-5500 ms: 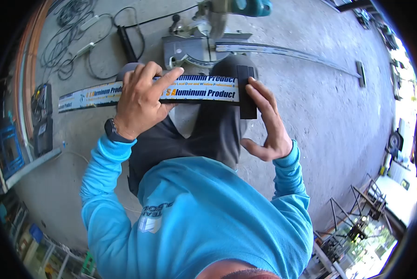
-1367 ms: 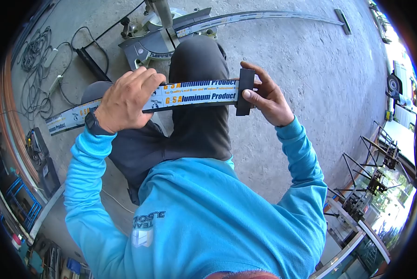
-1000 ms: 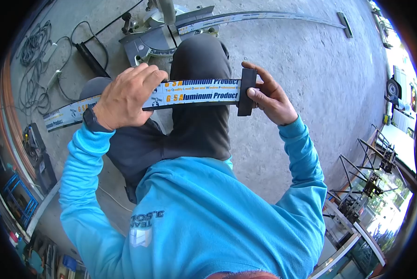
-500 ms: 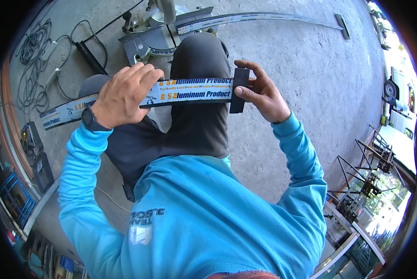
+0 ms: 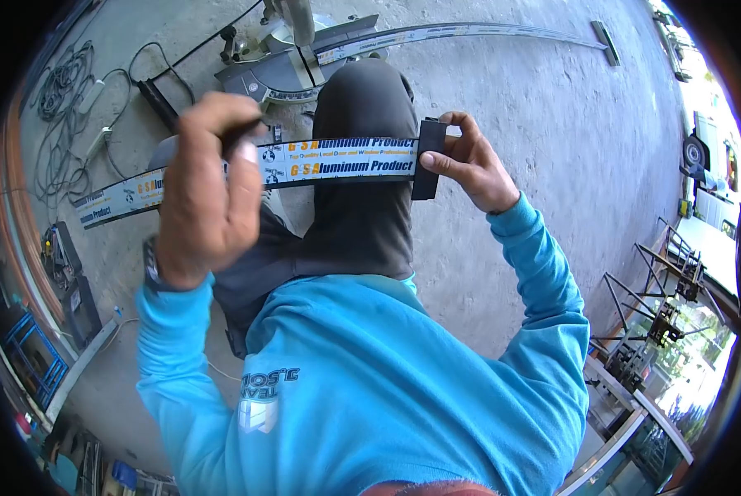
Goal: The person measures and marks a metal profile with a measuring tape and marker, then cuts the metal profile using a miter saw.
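Note:
A long aluminum bar (image 5: 345, 163) covered in printed protective film lies across my knees. At its right end a short black crosspiece (image 5: 429, 159) stands across it. My right hand (image 5: 479, 169) is closed on this crosspiece, thumb on the near face and fingers behind. My left hand (image 5: 205, 186), smeared by motion, is raised over the left part of the bar. Its thumb and bent fingers show a dark gap or object between them that I cannot make out. The bar's left end (image 5: 97, 211) reaches out past my left knee.
A miter saw (image 5: 283, 70) sits on the concrete floor beyond my knees. Another film-covered bar (image 5: 469, 31) extends from it to a dark crosspiece (image 5: 606, 43). Coiled cables (image 5: 60, 91) lie at far left, near long profiles (image 5: 23, 215). Metal stands (image 5: 651, 306) are at right.
My left hand has lifted off the bar and turned, its fingers now bent above it. My right hand still grips the black crosspiece, shifted slightly right in view.

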Available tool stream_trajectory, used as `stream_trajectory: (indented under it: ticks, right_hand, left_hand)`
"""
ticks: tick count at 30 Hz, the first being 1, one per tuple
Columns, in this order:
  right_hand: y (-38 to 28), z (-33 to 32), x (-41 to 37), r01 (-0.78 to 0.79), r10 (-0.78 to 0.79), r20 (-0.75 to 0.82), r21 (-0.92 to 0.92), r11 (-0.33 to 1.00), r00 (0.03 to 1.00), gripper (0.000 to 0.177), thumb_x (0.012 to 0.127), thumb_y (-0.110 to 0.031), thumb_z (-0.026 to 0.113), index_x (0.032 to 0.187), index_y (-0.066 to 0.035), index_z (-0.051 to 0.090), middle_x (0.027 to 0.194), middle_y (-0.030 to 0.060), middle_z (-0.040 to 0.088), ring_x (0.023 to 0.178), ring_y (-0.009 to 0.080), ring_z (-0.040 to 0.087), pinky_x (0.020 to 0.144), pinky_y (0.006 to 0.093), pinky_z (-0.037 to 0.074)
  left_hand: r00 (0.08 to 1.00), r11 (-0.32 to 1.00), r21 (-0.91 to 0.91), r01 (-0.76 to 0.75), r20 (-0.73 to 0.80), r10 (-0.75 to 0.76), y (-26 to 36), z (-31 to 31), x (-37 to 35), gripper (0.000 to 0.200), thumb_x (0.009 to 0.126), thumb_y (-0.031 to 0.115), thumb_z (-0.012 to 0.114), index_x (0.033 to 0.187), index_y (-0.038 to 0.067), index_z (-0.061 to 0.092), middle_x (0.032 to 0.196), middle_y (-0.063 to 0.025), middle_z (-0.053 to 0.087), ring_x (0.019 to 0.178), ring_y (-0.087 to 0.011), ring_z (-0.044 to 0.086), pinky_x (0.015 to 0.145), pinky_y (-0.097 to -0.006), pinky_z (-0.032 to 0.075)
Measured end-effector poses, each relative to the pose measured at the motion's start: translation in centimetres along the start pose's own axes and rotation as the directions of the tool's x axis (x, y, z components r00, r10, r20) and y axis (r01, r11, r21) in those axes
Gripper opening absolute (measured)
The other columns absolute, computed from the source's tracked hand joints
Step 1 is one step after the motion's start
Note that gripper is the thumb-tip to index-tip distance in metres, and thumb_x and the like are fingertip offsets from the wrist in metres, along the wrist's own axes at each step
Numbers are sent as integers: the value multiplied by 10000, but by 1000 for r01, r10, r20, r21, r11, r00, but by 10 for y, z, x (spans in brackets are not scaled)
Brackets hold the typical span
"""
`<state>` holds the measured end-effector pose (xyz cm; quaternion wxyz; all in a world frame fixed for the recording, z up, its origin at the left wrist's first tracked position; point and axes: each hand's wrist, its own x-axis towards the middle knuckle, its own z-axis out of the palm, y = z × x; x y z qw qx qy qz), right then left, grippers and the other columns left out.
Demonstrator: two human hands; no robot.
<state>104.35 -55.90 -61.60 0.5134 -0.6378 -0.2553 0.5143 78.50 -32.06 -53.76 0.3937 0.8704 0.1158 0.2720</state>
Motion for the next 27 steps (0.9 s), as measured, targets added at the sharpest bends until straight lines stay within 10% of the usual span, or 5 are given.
stream_trajectory:
  ticks: [4, 7, 23, 27]
  right_hand:
    - [-2, 1, 2, -18, 18, -14, -35, 999, 1000, 658, 882, -235, 823, 1287, -77, 330, 1174, 299, 685, 1134, 318, 683, 1080, 509, 484]
    - [0, 4, 2, -31, 31, -9, 27, 999, 999, 622, 885, -206, 819, 1256, -91, 334, 1167, 276, 688, 1126, 294, 678, 1061, 499, 505]
    - [5, 13, 1, 38, -34, -33, 130, 991, 999, 466, 909, -72, 786, 1096, -106, 361, 1063, 124, 659, 1026, 153, 617, 951, 336, 539]
    - [11, 13, 2, 72, -69, -59, 38, 997, 996, 468, 896, -113, 809, 1073, -117, 375, 1074, 113, 649, 1043, 165, 627, 946, 347, 540]
  left_hand:
    - [964, 996, -82, 23, 265, 0, 24, 40, -11, 313, 932, -2, 642, 1244, 13, 615, 1042, -199, 690, 865, -338, 693, 760, -384, 560]
    - [993, 990, -122, 77, 93, -66, 25, 80, -18, 338, 918, 16, 667, 1252, 36, 616, 1002, -207, 702, 868, -392, 707, 734, -420, 571]
    - [969, 971, 231, 69, 215, -120, 33, 115, -19, 359, 888, 47, 658, 1245, 17, 670, 753, -130, 600, 649, -328, 657, 581, -434, 548]
    - [851, 970, 243, -2, 510, -126, 40, 96, -43, 381, 873, 97, 686, 1247, 24, 677, 761, -144, 611, 661, -331, 673, 597, -431, 561]
